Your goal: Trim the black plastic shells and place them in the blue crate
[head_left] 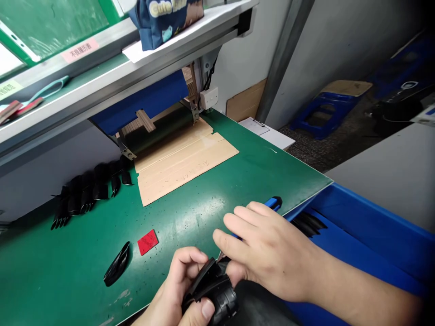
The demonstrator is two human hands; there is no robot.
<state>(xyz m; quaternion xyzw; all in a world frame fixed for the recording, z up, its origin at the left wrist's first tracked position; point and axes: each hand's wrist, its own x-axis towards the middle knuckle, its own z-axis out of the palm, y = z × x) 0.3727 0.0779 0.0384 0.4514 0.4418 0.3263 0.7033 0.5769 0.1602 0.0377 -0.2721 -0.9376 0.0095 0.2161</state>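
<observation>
My left hand (173, 290) is closed around a black moulded rubber-like part (220, 296), thumb in front and fingers behind. It is held low, at the table's front edge. My right hand (272, 249) grips a blue-and-black utility knife (274, 203); its handle end shows beyond my fingers. The knife's tip is against or very close to the part's upper edge; I cannot tell whether it touches. On the green table (190, 222), a black looped strip piece (117, 265) and a small red square (148, 242) lie left of my hands.
Several black parts (81, 192) stand in a row at the back left. A cardboard sheet (186, 167) lies under a roller fixture (159, 122). Dark crumbs are scattered about. A blue bin (367, 253) with black pieces sits at right. Overhead runs a shelf (102, 81) carrying a pouch (166, 22).
</observation>
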